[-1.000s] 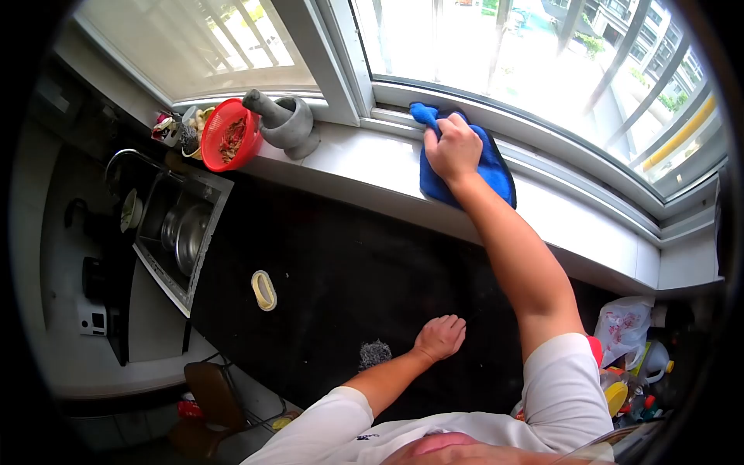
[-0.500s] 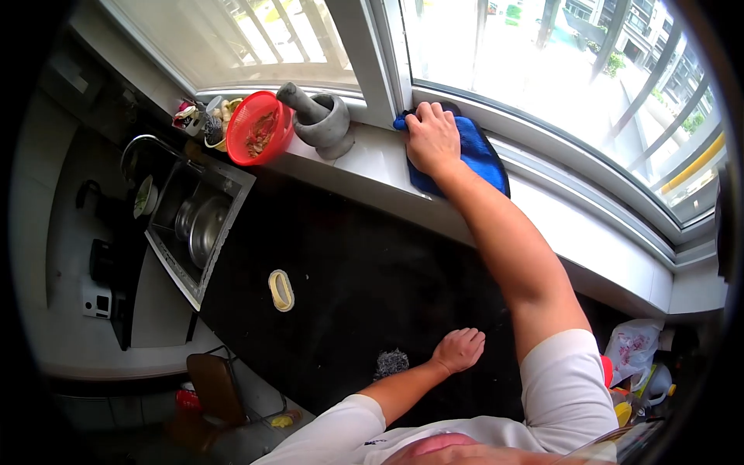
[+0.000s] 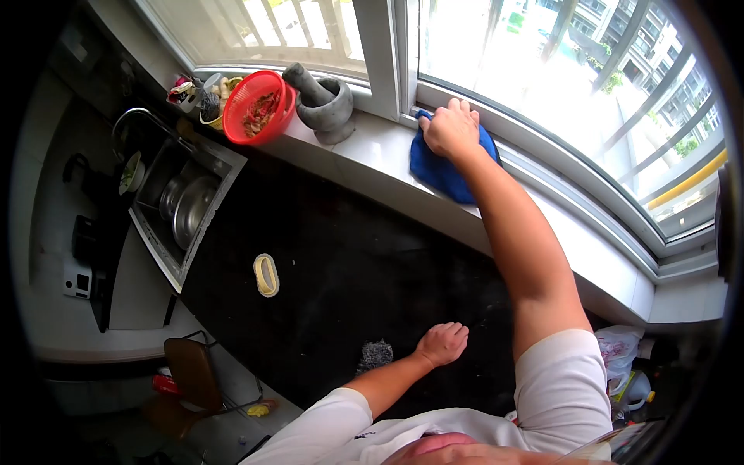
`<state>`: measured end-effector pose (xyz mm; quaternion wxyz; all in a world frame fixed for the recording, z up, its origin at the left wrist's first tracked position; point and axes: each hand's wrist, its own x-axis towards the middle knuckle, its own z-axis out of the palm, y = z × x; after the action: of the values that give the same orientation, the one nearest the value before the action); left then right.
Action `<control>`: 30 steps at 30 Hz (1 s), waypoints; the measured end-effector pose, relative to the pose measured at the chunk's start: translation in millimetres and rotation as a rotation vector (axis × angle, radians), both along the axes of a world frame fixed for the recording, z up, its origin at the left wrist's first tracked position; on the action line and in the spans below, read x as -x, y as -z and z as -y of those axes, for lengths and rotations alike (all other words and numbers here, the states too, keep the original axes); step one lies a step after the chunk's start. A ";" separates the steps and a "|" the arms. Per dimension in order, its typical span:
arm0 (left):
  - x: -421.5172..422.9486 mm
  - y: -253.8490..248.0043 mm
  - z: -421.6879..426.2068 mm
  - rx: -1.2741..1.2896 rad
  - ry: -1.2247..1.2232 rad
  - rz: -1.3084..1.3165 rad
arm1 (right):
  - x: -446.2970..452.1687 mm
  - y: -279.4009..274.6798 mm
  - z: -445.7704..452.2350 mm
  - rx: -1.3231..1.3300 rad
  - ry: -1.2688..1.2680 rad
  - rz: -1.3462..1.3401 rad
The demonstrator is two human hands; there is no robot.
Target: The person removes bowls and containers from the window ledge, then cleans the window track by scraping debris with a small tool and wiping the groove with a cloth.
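Note:
My right hand [image 3: 452, 128] reaches far out to the window sill, its fingers bent over a blue cloth [image 3: 446, 170] and pressing it against the sill beside the window track. Part of the cloth hides beneath the hand and wrist. Close to my body, my left hand [image 3: 443, 343] rests as a loose fist on the black countertop [image 3: 341, 232], with nothing seen in it. A grey steel-wool scrubber [image 3: 376, 355] lies just left of that hand. Farther left on the counter is a cream oval brush or sponge-like item [image 3: 266, 275].
A stone mortar [image 3: 327, 116] with its pestle [image 3: 308, 84] stands on the sill, beside a red basket [image 3: 248, 138] holding reddish dried pieces. Metal bowls [image 3: 194, 211] sit in the sink [image 3: 186, 256] at left. A brown chair [image 3: 192, 373] stands below; bags and bottles crowd the right.
My right hand has shifted slightly right along the sill, and the cloth under it has bunched differently. The camera view has moved a little. My left hand stays on the counter.

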<state>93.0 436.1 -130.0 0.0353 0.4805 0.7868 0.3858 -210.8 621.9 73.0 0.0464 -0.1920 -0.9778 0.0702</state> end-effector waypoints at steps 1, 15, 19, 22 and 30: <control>0.3 -0.1 0.4 -0.005 -0.002 -0.004 | -12.8 0.8 -7.8 -0.030 -0.005 -0.008; 0.6 -3.2 -1.5 -0.031 0.006 0.001 | -47.4 43.0 -38.1 -0.110 -0.255 -0.674; 0.2 -4.4 -3.1 0.019 0.008 -0.011 | 31.2 38.9 9.6 -0.066 -0.231 -0.450; 2.4 -3.0 -5.1 0.045 0.016 -0.026 | 29.1 33.4 14.8 -0.115 -0.229 -0.400; -0.8 -4.2 -4.5 0.054 0.022 0.003 | -72.7 30.9 -56.8 -0.203 -0.238 -0.289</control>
<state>93.8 440.6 -125.8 0.0537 0.4876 0.7914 0.3646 -138.0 678.7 42.0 0.1967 -0.0575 -0.9788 0.0032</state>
